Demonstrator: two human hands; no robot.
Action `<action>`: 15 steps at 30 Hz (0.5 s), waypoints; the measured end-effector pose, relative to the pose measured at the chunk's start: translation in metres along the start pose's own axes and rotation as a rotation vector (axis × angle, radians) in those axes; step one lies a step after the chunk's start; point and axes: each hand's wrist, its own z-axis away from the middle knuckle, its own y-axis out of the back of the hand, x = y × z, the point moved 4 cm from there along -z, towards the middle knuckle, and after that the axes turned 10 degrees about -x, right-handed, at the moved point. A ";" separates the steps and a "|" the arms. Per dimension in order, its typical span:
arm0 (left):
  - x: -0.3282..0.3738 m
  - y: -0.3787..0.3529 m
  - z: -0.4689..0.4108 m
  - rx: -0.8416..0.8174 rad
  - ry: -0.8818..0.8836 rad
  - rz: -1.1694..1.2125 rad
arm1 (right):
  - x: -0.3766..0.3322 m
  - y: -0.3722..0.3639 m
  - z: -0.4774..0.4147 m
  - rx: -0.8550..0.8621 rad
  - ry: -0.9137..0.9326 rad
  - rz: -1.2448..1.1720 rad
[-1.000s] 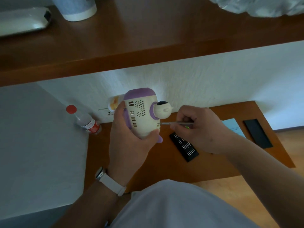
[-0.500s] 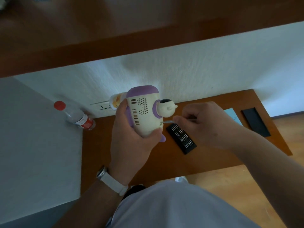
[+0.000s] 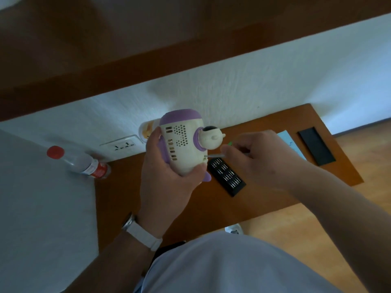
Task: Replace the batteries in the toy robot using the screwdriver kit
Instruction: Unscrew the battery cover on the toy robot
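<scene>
- Fingers (image 3: 233, 148) of the right hand (image 3: 262, 159) pinched the screwdriver (image 3: 216, 155), its tip at a small recess low on the toy robot (image 3: 182, 149), at frame centre.
- The left hand (image 3: 167, 182) curled round the toy's body, holding it above the table (image 3: 243, 204).
- Likely a battery-cover screw was being worked: best to press along the shaft, turn slowly and brace the toy so the tip would not slip.
- The bit tray (image 3: 226, 176) lay just lower right, handy for the loose screw.

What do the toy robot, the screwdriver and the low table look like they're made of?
The toy robot looks like moulded plastic, cream and purple, matte: a smooth rounded shell with cut vent slots. The screwdriver shaft seems bare metal, thin and grey; its handle is hidden in the right hand. The table appears to be brown wood or veneer, smooth; which one is unclear.
</scene>
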 end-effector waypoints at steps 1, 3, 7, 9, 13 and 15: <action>0.000 -0.001 -0.002 -0.004 -0.003 -0.008 | 0.001 0.001 0.000 0.002 0.002 -0.003; 0.001 -0.004 -0.007 -0.012 -0.015 -0.019 | 0.004 0.005 -0.001 0.013 0.004 0.008; 0.000 -0.012 -0.015 -0.038 -0.004 -0.025 | 0.008 0.013 -0.002 0.005 0.011 0.036; -0.002 -0.015 -0.018 -0.061 0.004 -0.013 | 0.010 0.017 -0.003 0.022 -0.005 0.039; -0.003 -0.019 -0.025 -0.098 -0.009 -0.018 | 0.011 0.020 -0.006 0.024 -0.037 0.051; -0.002 -0.020 -0.029 -0.101 -0.017 -0.011 | 0.010 0.021 -0.007 0.037 -0.040 0.050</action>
